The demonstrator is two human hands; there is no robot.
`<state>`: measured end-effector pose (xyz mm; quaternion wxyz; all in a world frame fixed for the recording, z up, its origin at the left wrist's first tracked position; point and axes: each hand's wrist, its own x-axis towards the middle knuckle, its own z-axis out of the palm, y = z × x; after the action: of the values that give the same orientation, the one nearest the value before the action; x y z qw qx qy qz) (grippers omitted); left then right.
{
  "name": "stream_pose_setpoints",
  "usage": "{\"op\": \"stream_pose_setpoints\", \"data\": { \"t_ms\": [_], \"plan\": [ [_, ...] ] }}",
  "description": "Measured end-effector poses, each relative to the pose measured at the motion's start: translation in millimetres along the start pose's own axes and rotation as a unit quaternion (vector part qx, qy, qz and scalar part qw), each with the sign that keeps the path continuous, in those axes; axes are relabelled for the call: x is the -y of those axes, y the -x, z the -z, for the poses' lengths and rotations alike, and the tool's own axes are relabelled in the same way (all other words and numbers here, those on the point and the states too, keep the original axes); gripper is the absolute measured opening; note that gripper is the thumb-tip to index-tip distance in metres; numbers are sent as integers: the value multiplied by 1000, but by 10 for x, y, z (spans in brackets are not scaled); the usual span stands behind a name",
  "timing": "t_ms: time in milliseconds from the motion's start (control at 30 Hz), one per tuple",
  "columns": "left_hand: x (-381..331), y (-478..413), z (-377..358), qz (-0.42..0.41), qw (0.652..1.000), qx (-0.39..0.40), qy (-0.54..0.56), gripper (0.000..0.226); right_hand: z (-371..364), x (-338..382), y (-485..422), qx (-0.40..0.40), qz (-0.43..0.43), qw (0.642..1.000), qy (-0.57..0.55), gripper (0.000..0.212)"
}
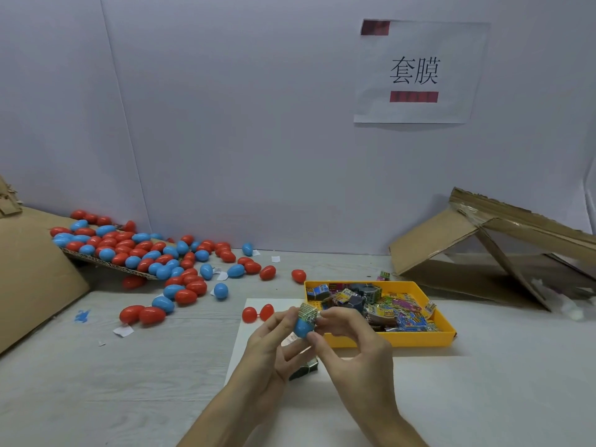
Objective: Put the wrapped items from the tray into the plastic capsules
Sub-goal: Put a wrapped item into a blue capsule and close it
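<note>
**Hands.** The left hand (274,345) and right hand (351,343) meet above the white sheet (240,353) at the near centre of the bench (129,382).

**Work piece.** A blue capsule half (302,329) is held between the hands, open end up, clear of the bench. A wrapped item (308,312) sits in its mouth, partly inserted, with its upper part projecting above the rim.

**Left grip.** The fingers curl round the left side of the capsule half and pinch it.

**Right grip.** The thumb bears on the lower right of the capsule half. The fingertips close on the right side of the wrapped item.

**Supply.** The yellow tray (419,341) lies just beyond and to the right of the hands. It holds a heap of packets (393,309) in mixed colours.

**Other parts on the sheet.**
- An open red capsule (258,312), its two halves side by side, lies near the far edge, just left of the hands.
- A dark packet (306,369) lies beneath the hands, partly hidden.

**Stock.** A pile of closed red and blue capsules (145,253) occupies the far left, partly on a cardboard flap (106,264) and spilling onto the bench.

**Surroundings.** A collapsed carton (483,246) stands at the far right. A paper sign (419,72) is fixed to the wall.
</note>
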<state>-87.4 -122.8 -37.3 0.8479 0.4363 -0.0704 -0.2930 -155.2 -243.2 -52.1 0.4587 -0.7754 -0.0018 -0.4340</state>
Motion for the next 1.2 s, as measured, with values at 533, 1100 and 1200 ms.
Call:
{"op": "stream_pose_setpoints", "data": {
  "t_ms": [533,1100,1200],
  "plan": [
    [-26,55,-6,49,993,91,51,27,27,-39,-14,-40,94,993,58,26],
    [-10,23,14,48,992,107,35,27,56,-15,-41,-30,66,996,57,36],
    [-10,23,26,46,991,118,42,29,53,-20,-45,-33,69,995,62,35]
  ]
}}
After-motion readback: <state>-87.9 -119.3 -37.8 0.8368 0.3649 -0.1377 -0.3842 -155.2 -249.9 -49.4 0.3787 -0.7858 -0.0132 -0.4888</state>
